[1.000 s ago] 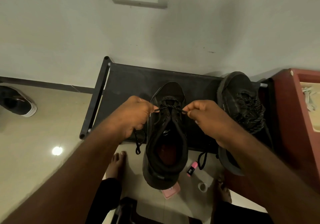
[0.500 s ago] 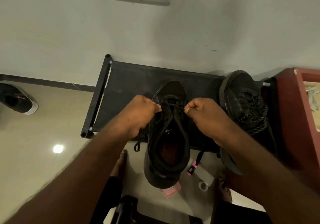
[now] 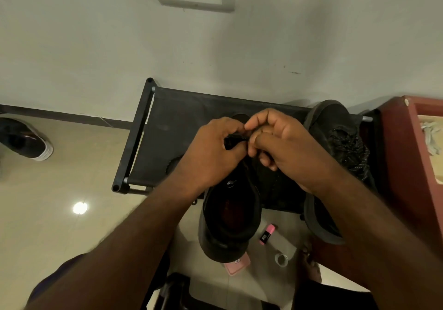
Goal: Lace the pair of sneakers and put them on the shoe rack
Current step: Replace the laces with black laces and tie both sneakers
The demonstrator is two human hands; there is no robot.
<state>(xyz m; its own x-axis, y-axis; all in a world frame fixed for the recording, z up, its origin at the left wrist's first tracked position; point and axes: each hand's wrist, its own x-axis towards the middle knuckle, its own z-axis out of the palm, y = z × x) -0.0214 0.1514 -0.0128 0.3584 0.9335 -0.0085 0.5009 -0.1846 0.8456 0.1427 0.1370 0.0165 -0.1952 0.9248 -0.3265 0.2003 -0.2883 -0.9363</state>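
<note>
Left hand (image 3: 215, 151): fingers curled, with thumb and fingertips pinching a bunch of black lace (image 3: 236, 139). The wrist comes in from the lower left.
Right hand (image 3: 282, 146): fingers curled, with thumb and forefinger tips meeting at the same bunch from the other side. It looks like a pinch on the lace, though the strand under the fingers is hidden.
Hands to each other: touching at the fingertips, knuckles apart, both directly above the shoe's forward half.
Lace: held between the two hands. Whether it is a loop or a knot is too dark to tell.
Sneaker (image 3: 230, 221): just below the hands and toward the person. Its open collar faces up and its toe is hidden under the hands.
Long axis: heel toward the person, toe toward the wall, with the heel overhanging the front edge of the shoe rack (image 3: 172, 122).
Nearer hand: neither, since the lace lies midway between them.
Second sneaker (image 3: 335, 139): laced, on the rack's right end, just beside the right hand.
Step in hand, as judged: tying off the lace near the top eyelets.
Next move, as judged: the hands draw apart sideways, across the shoe's axis, to tighten it.
</note>
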